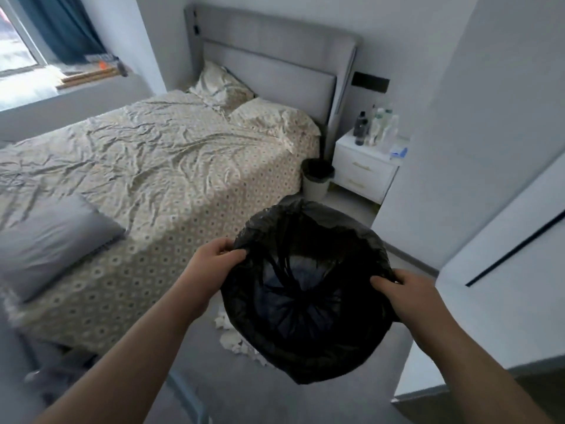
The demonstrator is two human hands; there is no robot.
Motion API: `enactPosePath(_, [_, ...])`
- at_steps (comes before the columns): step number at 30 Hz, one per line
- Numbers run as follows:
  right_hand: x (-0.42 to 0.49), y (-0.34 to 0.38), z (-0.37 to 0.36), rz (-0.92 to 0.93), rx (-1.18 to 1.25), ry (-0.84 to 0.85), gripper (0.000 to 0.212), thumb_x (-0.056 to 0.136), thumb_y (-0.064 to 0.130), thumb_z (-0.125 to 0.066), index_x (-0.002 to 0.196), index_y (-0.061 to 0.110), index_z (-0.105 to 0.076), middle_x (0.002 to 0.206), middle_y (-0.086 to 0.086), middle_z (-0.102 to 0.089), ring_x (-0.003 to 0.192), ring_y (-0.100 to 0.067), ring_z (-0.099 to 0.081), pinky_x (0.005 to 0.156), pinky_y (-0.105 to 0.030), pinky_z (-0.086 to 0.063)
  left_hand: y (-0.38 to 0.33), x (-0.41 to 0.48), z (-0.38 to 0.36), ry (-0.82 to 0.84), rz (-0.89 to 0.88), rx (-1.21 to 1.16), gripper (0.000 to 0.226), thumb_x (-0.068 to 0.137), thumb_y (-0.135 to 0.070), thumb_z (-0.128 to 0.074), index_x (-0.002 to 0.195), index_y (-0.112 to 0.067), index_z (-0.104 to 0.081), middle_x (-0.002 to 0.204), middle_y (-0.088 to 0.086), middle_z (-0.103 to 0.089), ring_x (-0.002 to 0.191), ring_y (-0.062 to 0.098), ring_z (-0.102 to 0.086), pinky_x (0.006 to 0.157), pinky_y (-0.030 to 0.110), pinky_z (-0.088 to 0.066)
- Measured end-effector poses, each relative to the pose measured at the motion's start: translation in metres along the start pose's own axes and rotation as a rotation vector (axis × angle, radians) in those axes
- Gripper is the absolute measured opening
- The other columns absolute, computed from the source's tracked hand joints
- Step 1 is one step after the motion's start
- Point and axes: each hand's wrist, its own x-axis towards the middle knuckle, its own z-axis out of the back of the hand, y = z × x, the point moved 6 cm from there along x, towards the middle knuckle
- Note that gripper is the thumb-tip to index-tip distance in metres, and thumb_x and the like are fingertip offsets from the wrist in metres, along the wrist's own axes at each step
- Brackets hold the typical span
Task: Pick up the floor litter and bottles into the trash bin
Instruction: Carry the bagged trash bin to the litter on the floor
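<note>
Both bare forearms came in from the near edge: the left arm [131, 356] rose from the near left, the right arm [477, 374] from the near right, and they angled toward each other. The left hand [218, 255] was curled round the left side of the trash bin [305, 356] rim, its fingertips pinching the edge. The right hand [406, 293] gripped the right side of the same rim, back of the hand up, thumb laid over the edge, the other fingers mostly hidden. Both wrists looked nearly straight. The hands were well apart, on opposite sides of the rim.
</note>
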Motion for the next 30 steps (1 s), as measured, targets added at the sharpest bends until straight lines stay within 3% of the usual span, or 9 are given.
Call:
enactPosePath(4, [0.045,0.020,-0.032,0.005,-0.004,0.027,0.023,0.083,0.019,-0.064,0.085,-0.004,-0.067,0.084,-0.024,-0.069,0.075,-0.034,-0.069,0.064,-0.044,-0.058,0.000,0.035,0.020,-0.089,0.021,-0.029,0.012,0.084,-0.010,-0.062,0.075,-0.014,-0.068,0.072,0.009,-0.068,0.069,0.024,-0.064,0.071,0.038,-0.051])
enactPosePath(8, [0.100,0.034,-0.055,0.008,0.003,0.069,0.027,0.082,0.020,-0.064,0.085,-0.007,-0.064,0.088,-0.029,-0.066,0.078,-0.039,-0.067,0.059,-0.040,-0.053,-0.005,0.078,0.029,-0.157,0.046,-0.008,0.006,0.086,-0.010,-0.060,0.084,-0.009,-0.066,0.074,0.009,-0.066,0.066,0.020,-0.061,0.061,0.029,-0.049])
enactPosePath(13, [0.165,0.065,-0.081,0.030,0.034,0.124,0.022,0.083,0.020,-0.064,0.084,-0.002,-0.067,0.087,-0.024,-0.069,0.081,-0.037,-0.068,0.067,-0.049,-0.056,-0.020,0.136,0.041,-0.241,0.061,0.051,0.008,0.083,-0.015,-0.062,0.079,-0.008,-0.062,0.068,0.008,-0.061,0.060,0.019,-0.057,0.053,0.025,-0.044])
enactPosePath(16, [0.190,0.086,-0.095,0.045,0.038,0.137,0.027,0.082,0.022,-0.064,0.089,-0.004,-0.065,0.090,-0.026,-0.068,0.084,-0.039,-0.067,0.069,-0.052,-0.056,-0.035,0.160,0.052,-0.292,0.039,0.052,0.014,0.079,-0.019,-0.064,0.083,-0.005,-0.063,0.073,0.012,-0.062,0.065,0.022,-0.058,0.057,0.028,-0.044])
enactPosePath(25, [0.246,0.151,-0.123,0.066,0.070,0.161,0.021,0.085,0.022,-0.063,0.088,0.002,-0.067,0.087,-0.019,-0.070,0.080,-0.032,-0.068,0.075,-0.050,-0.056,-0.084,0.226,0.088,-0.309,0.009,0.022,0.012,0.078,-0.024,-0.065,0.068,-0.017,-0.063,0.072,0.008,-0.064,0.069,0.023,-0.060,0.064,0.033,-0.046])
enactPosePath(30, [0.279,0.177,-0.156,0.038,0.100,0.126,0.019,0.085,0.023,-0.064,0.087,0.004,-0.068,0.086,-0.016,-0.071,0.079,-0.030,-0.069,0.076,-0.050,-0.056,-0.100,0.286,0.114,-0.283,-0.018,-0.003,0.012,0.080,-0.024,-0.065,0.077,-0.012,-0.066,0.078,0.011,-0.068,0.072,0.024,-0.063,0.069,0.036,-0.049])
